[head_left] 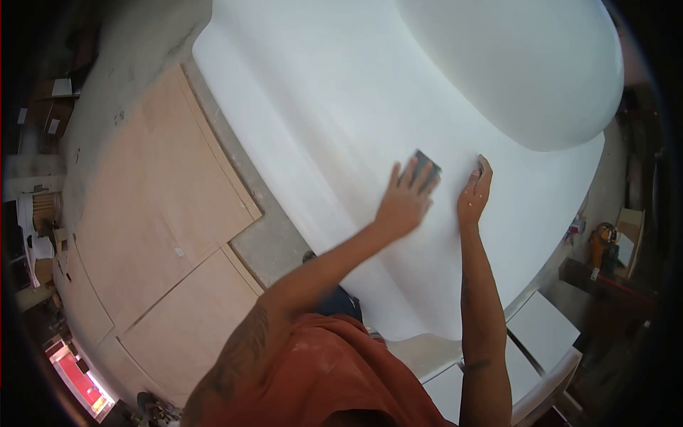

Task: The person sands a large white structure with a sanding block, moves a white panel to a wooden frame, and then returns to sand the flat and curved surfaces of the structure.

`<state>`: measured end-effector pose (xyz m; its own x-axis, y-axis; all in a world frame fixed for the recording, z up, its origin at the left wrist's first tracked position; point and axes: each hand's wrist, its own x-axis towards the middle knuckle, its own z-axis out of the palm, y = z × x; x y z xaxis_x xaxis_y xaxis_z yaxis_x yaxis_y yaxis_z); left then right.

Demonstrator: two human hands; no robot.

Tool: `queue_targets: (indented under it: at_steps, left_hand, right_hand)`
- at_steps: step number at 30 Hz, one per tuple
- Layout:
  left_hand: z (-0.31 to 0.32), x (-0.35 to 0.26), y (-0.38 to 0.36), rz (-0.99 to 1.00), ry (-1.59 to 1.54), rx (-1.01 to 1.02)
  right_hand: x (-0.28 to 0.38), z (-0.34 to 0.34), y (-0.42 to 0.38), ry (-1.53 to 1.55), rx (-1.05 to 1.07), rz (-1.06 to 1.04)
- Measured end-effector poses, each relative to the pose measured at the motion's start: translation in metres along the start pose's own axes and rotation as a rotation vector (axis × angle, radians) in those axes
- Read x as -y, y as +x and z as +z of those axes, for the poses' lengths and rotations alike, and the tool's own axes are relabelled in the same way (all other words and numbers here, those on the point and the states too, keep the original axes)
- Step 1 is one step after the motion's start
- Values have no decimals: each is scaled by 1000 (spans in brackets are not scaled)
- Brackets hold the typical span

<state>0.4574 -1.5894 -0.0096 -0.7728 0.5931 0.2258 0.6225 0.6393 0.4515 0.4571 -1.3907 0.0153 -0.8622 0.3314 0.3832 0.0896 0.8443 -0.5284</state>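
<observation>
My left hand (405,203) presses a dark grey sanding pad (427,164) against a large, smooth white moulded panel (334,92). Its fingers lie spread over the pad, whose far corner sticks out past the fingertips. To the right of it, my right hand (475,196) is held on edge at the panel, with the fingers slightly curved and the thumb apart from them. Small white specks show on this hand. A dark patch, perhaps shadow, lies between its thumb and fingers. The panel has a long groove on the near left and a big rounded bulge (526,64) at the upper right.
Large flat tan boards (156,192) lie on the grey concrete floor (274,249) at left. White flat panels (544,331) lie at the lower right. An orange and black tool (603,238) and cardboard (629,228) sit at the right edge, boxes (57,117) at far left.
</observation>
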Motion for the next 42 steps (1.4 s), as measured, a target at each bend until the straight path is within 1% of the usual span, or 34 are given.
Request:
queue_targets:
  at_steps: [1,2,3,4,6,7,8,9,10,11,12,13,14,15,16,18,20,21,22,23,24,26,27,28,29,30,32,34,35,37,38,39,40,42]
  left_hand:
    - [-2,-1,-8,18,1,16]
    - [-3,-2,-21,93,-127,66]
    - [0,2,-24,169,-250,109]
    - [-11,34,-11,204,-164,145]
    - [-57,109,43,22,62,98]
    - [-69,155,74,-19,163,1]
    - [-72,197,108,-48,258,-41]
    - [-77,238,146,-36,337,-42]
    - [-86,277,187,-142,402,-28]
    - [-96,304,227,-330,440,26]
    - [-107,313,256,-459,415,37]
    - [-87,321,274,-488,448,-19]
    - [-76,315,293,-517,478,-83]
    - [-57,304,304,-387,486,-107]
    - [-37,273,296,-267,491,-110]
    - [-3,185,254,16,400,-96]
    - [10,89,191,191,188,61]
    - [0,55,163,277,107,214]
    - [3,39,141,379,12,220]
    - [-6,37,131,481,-74,289]
    - [-14,53,134,483,-71,300]
    - [-49,114,157,520,11,374]
    - [-63,163,171,401,98,227]
    - [-78,219,190,275,216,89]
    - [-93,276,210,139,279,22]
    - [-101,323,224,-51,375,-42]
    - [-105,341,248,-292,453,-71]
    - [-65,318,245,-305,514,-172]
    - [-58,265,232,-160,505,-70]
    - [-26,145,177,105,309,49]
    - [-20,89,144,189,157,180]
    - [-15,45,111,284,32,283]
    - [-9,12,82,376,-39,338]
    - [-16,1,60,457,-158,356]
  right_hand:
    - [0,-2,-1,48,1,123]
    - [0,-4,-7,41,3,150]
    - [-5,-2,-3,26,11,121]
    - [-7,-2,-1,7,22,96]
    - [1,-7,4,-51,31,114]
    - [4,-5,2,-99,41,112]
    - [2,-3,-1,-105,21,138]
    - [0,0,2,-184,24,96]
    - [0,2,4,-261,28,55]
    - [-1,4,9,-261,-3,61]
    - [-1,3,6,-270,13,58]
    - [-2,1,5,-280,30,57]
    - [-4,1,12,-288,10,65]
    - [-5,1,15,-275,19,84]
    - [-2,-1,8,-259,50,110]
    - [3,-6,8,-233,48,157]
    - [-2,-7,8,-33,34,180]
    - [-2,-8,10,-31,18,172]
    - [-5,-10,9,36,-45,227]
    - [-4,-12,8,104,-102,287]
    - [-5,-11,7,109,-103,298]
    - [-7,-12,6,115,-128,355]
    - [-12,-9,4,41,-91,305]
    - [-13,-5,4,35,-92,338]
    - [-10,-2,7,-10,-90,309]
    - [-7,-1,10,-54,-83,269]
    - [-10,-2,11,-103,-87,241]
    - [-9,-1,9,-71,-84,295]
    - [-8,-4,9,-68,-88,302]
    - [-4,-8,13,101,-137,443]
    - [-7,-8,12,104,-144,445]
    - [-13,-11,8,264,-202,424]
    - [-19,-13,6,426,-269,398]
    - [-21,-24,5,508,-265,444]
